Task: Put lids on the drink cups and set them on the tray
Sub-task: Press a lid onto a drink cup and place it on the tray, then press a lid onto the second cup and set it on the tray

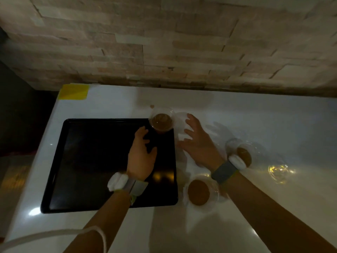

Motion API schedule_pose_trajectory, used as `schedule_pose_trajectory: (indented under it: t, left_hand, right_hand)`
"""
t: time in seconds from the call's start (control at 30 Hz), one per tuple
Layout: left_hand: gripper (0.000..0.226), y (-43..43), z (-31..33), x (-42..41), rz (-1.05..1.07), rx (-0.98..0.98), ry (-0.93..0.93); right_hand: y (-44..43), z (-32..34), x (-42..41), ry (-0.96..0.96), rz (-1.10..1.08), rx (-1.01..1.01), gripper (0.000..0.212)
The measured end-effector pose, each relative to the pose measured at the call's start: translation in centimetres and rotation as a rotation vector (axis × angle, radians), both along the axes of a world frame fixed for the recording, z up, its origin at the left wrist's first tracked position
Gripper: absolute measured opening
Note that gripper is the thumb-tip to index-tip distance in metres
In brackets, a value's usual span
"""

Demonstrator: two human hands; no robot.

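Note:
A black tray (94, 161) lies on the white counter. A clear cup of brown drink with a domed lid (162, 121) stands on the tray's far right corner. My left hand (141, 157) hovers over the tray just in front of that cup, fingers apart, holding nothing. My right hand (197, 143) is spread open over the counter just right of the tray, empty. A second cup of brown drink (198, 192) stands near my right wrist. A third cup (243, 155) stands farther right, partly hidden by the wrist band. A loose clear lid (279, 171) lies at the right.
A stone-tile wall (182, 42) runs along the back of the counter. Yellow tape (73, 91) marks the counter's far left corner. A small brown spot (151, 106) sits behind the lidded cup. A white cable (54, 234) curves over my left forearm.

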State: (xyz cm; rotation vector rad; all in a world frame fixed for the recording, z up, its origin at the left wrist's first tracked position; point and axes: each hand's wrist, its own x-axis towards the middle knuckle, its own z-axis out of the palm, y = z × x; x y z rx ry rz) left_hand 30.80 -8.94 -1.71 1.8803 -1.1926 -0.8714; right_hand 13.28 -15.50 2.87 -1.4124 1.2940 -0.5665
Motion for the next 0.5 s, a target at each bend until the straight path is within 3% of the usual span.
schedule_pose_trajectory:
  t: [0.13,0.27,0.4,0.5]
  left_hand:
    - [0.062,4.3,1.5,-4.1,-0.051,-0.038,-0.039]
    - [0.053,6.9,3.8,-9.0,-0.144,-0.139,-0.042]
    - [0.062,7.8,5.2,-14.2,-0.316,-0.276,-0.07]
    - [0.069,7.7,5.1,-17.6,-0.409,-0.212,-0.219]
  right_hand:
    - [3.2,2.5,-4.6,-0.101,-0.073,-0.014,0.067]
    - [5.9,3.5,-10.4,-0.063,-0.192,-0.1,0.045]
    - [7.9,3.8,-16.6,-0.113,-0.331,-0.168,0.029]
    - [8.8,3.0,-20.7,-0.076,-0.394,-0.204,0.02]
